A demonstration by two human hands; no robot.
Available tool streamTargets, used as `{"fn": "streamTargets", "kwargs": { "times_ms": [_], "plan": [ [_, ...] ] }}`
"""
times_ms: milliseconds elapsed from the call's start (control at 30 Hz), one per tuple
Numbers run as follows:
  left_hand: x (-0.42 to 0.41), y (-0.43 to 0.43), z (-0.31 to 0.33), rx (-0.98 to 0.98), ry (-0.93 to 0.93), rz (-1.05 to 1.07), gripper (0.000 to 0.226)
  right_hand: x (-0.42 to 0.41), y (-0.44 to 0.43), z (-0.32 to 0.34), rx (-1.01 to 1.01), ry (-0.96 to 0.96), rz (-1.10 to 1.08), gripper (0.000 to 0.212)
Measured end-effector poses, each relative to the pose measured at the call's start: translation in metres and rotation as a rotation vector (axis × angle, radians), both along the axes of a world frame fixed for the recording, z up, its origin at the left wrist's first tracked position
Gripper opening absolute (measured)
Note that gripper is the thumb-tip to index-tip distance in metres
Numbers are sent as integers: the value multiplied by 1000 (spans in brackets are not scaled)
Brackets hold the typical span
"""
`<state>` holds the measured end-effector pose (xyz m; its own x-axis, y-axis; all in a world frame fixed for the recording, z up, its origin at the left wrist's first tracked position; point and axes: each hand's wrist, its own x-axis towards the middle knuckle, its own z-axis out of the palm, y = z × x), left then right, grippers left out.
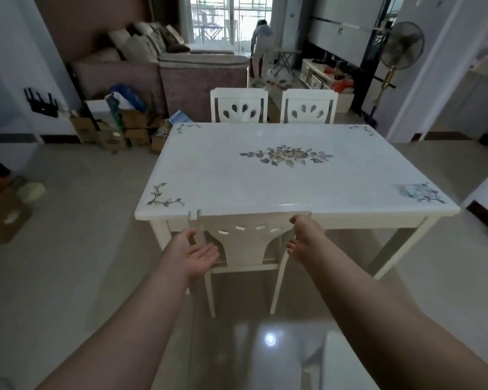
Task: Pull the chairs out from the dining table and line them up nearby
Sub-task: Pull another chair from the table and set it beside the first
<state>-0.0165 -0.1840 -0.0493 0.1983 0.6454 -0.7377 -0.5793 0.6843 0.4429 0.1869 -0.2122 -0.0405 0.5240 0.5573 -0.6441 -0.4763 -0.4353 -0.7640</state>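
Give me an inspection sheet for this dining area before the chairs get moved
Surface: white table with flower pattern, top bare.
Job's things: near chair tucked under the near edge; two far chairs side by side at the far edge.
Clutter: cardboard boxes and bags against the left wall; another box on the floor at far left.
Grips: left hand open beside the near chair's back; right hand at its other side, contact unclear.
Cables: nothing seen.
Surroundings: sofa behind, standing fan at right, a person bending over near the window, glossy tile floor.
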Motion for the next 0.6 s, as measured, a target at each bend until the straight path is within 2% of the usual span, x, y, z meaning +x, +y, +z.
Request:
{"fn": "streamTargets", "kwargs": {
  "times_ms": [167,400,533,600],
  "plan": [
    [6,35,-12,-44,18,23,64,12,33,-20,-45,76,5,44],
    [3,96,-43,-117,17,-7,81,15,74,-41,-74,174,-72,54],
    [2,126,-61,-174,-11,-40,49,14,94,-54,-65,223,-172,64],
    [1,140,-75,-199,21,-60,56,14,103,-61,-50,237,-202,61]
  ]
}}
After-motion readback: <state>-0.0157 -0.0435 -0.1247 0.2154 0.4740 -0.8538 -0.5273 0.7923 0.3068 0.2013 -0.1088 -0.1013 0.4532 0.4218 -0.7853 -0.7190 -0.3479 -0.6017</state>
